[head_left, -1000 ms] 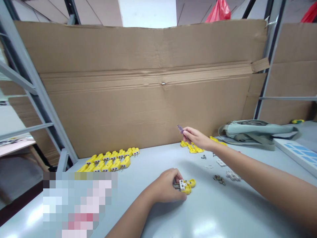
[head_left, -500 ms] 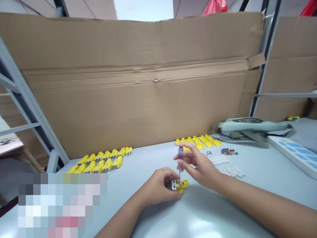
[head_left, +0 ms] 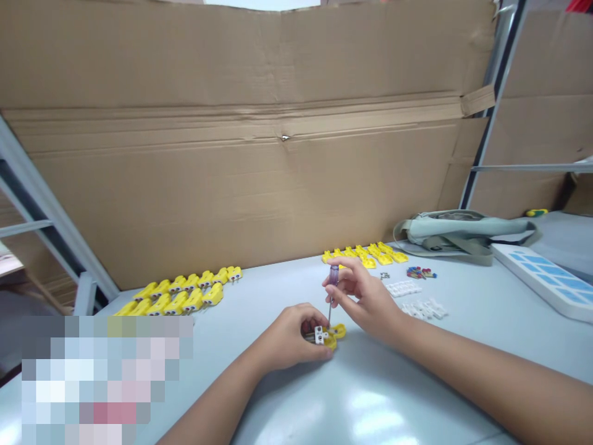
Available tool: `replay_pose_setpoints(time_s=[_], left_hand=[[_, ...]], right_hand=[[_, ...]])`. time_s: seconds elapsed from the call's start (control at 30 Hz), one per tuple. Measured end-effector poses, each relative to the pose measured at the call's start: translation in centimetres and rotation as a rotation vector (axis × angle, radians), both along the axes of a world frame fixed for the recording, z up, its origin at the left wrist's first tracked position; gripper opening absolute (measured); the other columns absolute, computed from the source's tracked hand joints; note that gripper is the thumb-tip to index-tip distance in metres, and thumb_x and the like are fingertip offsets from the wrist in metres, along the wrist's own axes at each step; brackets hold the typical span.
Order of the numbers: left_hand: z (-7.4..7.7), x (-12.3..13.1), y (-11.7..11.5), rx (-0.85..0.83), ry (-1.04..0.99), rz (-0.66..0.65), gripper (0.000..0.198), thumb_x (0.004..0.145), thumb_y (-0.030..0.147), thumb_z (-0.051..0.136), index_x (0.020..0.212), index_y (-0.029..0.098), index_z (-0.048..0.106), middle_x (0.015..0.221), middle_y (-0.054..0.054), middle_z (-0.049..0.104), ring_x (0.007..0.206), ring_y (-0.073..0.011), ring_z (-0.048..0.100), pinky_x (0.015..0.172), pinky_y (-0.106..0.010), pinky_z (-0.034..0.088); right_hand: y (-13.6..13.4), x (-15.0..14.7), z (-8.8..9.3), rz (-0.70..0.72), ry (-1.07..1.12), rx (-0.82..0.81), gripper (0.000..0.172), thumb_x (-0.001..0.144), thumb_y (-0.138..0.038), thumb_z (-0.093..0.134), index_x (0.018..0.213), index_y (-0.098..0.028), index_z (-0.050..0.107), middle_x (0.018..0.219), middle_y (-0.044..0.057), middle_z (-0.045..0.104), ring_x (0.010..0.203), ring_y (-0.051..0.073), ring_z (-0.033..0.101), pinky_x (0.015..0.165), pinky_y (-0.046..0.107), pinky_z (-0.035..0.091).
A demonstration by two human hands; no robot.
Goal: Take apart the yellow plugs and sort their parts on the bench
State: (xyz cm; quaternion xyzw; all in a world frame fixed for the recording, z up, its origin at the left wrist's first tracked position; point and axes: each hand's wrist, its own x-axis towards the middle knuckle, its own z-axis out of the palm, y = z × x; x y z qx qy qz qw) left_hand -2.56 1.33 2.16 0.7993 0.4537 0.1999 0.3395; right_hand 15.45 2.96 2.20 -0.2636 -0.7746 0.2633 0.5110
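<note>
My left hand [head_left: 299,337] is closed around a yellow plastic housing [head_left: 340,331] with a white insert [head_left: 319,335] in it, low over the table. A screwdriver [head_left: 334,275] with a purple, see-through handle stands nearly upright in the fingers of my right hand [head_left: 364,296]. Its thin shaft points down to the housing beside the white insert; the tip's exact seat is too small to make out. My left fingers hide part of the housing.
Rows of yellow pieces [head_left: 176,301] lie at the left. Back right are yellow shells [head_left: 373,253], small metal parts [head_left: 384,275], red and blue pieces [head_left: 420,272] and white parts [head_left: 424,308]. Behind them lie a grey-green bag [head_left: 447,232] and a white-and-blue panel [head_left: 546,278]. Cardboard [head_left: 241,198] walls the back.
The whole view has shifted a little, with the scene sitting higher and further left. Both hands keep the same hold, the screwdriver still upright at the housing.
</note>
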Motion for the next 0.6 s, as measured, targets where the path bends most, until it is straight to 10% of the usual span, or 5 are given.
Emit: replay_pose_setpoints(time_s=[0.6], left_hand=[[0.4, 1.3, -0.6, 0.007, 0.034, 0.059, 0.020, 0.062, 0.022, 0.063, 0.080, 0.017, 0.056, 0.082, 0.000, 0.054, 0.073, -0.0146, 0.048, 0.059, -0.024, 0.037]], right_hand=[[-1.4, -2.0, 1.9, 0.047, -0.296, 0.258, 0.023, 0.083, -0.018, 0.051, 0.106, -0.023, 0.052, 0.089, 0.003, 0.065, 0.068, 0.010, 0.061, 0.061, 0.024, 0.051]])
